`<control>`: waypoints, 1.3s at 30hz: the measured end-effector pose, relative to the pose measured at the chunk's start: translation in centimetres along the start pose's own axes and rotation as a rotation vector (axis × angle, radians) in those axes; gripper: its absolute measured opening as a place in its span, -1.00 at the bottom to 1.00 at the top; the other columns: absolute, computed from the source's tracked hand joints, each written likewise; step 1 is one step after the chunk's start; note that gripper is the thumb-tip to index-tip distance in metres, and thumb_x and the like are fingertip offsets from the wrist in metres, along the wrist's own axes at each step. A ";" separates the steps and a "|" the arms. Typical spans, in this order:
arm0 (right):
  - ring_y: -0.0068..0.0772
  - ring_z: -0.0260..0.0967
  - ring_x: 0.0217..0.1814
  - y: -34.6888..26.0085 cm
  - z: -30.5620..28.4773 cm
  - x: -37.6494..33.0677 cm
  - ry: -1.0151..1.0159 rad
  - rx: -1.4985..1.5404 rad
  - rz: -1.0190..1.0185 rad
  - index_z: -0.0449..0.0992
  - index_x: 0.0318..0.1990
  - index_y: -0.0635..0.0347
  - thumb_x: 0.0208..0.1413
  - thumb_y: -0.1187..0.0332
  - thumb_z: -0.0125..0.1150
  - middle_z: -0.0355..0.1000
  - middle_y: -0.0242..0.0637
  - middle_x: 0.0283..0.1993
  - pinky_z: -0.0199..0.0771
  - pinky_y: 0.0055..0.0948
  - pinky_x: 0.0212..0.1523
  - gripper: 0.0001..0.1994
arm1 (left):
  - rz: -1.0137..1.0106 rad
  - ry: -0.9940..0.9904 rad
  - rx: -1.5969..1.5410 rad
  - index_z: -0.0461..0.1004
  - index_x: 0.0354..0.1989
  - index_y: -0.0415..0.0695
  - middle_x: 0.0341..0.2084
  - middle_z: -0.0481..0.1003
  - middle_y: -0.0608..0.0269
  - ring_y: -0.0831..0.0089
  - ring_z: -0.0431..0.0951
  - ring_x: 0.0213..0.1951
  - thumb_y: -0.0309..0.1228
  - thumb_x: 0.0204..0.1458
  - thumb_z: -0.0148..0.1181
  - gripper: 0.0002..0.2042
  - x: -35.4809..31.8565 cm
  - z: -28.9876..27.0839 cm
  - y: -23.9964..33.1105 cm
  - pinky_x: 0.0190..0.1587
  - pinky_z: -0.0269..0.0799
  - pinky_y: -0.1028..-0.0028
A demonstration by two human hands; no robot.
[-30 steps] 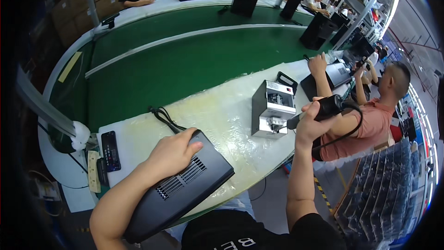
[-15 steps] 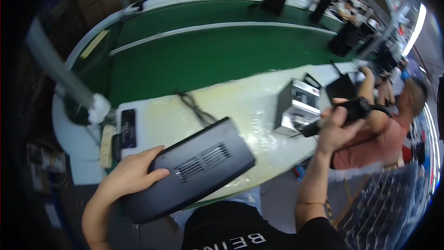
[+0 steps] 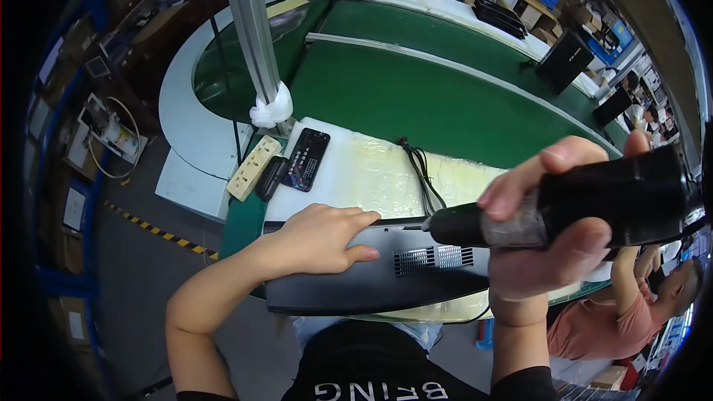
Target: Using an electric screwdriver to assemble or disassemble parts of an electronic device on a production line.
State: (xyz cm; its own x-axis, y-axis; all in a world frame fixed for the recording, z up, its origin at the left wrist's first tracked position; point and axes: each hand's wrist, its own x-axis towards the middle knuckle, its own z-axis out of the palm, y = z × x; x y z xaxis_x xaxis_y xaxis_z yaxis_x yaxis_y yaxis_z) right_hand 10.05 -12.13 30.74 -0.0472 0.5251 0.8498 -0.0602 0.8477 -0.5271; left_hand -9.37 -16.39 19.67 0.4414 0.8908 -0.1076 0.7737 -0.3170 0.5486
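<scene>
A long black casing (image 3: 379,291) with two slotted vents lies across the near side of the bench. My left hand (image 3: 319,238) rests on its left half, fingers along the far edge and thumb on top, gripping it. In my right hand (image 3: 523,273) is a black electric screwdriver (image 3: 609,197), held level with fingers and thumb wrapped round its body. Its thin bit points left toward the casing's far edge, beside the vents. Whether the tip touches the casing I cannot tell. A black power cord (image 3: 422,178) runs behind the casing.
A dark phone (image 3: 308,160) and a cream power strip (image 3: 254,168) are at the bench's left end, near a metal post (image 3: 252,22). Beyond runs a green conveyor (image 3: 416,89) carrying black boxes (image 3: 566,61). A co-worker (image 3: 609,327) is close on the right.
The screwdriver in my right hand has come in from the right to the casing's far edge. The casing has turned to lie straighter across, still under my left hand. The view has swung left.
</scene>
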 end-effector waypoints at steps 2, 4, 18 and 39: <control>-0.50 0.32 -0.64 0.0 1.6 0.1 0.016 0.041 0.024 -0.20 0.32 0.31 0.20 -0.06 -0.03 0.32 -0.08 -0.21 0.46 -0.52 -0.65 -0.22 | 0.000 -0.004 -0.009 0.34 0.10 -0.17 -0.21 0.50 0.04 0.02 0.51 -0.21 -0.07 0.02 0.15 -0.46 0.1 -0.1 -0.1 -0.17 0.41 0.20; -0.50 0.33 -0.65 0.0 2.1 0.0 0.010 0.076 0.055 -0.21 0.32 0.32 0.20 -0.06 -0.03 0.32 -0.08 -0.21 0.46 -0.52 -0.66 -0.21 | -0.001 -0.012 -0.018 0.33 0.10 -0.17 -0.22 0.50 0.04 0.02 0.51 -0.22 -0.08 0.02 0.15 -0.46 0.2 -0.2 -0.1 -0.18 0.41 0.19; -0.49 0.37 -0.46 2.4 2.9 -1.6 -0.256 0.245 0.092 -0.12 0.24 0.32 0.07 0.29 0.12 0.30 -0.09 -0.15 0.45 -0.55 -0.44 -0.32 | 0.044 -0.036 0.003 0.37 -0.08 -0.25 -0.32 0.49 0.01 0.03 0.54 -0.25 -0.10 0.06 0.11 -0.55 0.4 -0.3 0.0 -0.21 0.45 0.20; -0.49 0.35 -0.56 -0.6 -3.3 0.9 0.042 0.036 -0.063 -0.11 0.30 0.21 0.20 0.08 0.00 0.38 0.00 -0.10 0.42 -0.60 -0.57 -0.34 | 0.079 0.193 0.022 0.47 -0.06 -0.23 -0.19 0.52 0.02 0.16 0.54 -0.16 -0.16 0.09 0.10 -0.61 -1.9 -1.5 -1.1 -0.07 0.43 0.31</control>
State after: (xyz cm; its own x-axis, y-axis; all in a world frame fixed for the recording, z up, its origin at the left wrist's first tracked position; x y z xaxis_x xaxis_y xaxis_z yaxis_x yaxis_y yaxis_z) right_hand 13.33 -11.95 31.82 -0.0007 0.4737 0.8807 -0.0977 0.8764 -0.4715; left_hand -11.72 -17.28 20.52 0.4077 0.9079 0.0973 0.7507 -0.3939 0.5304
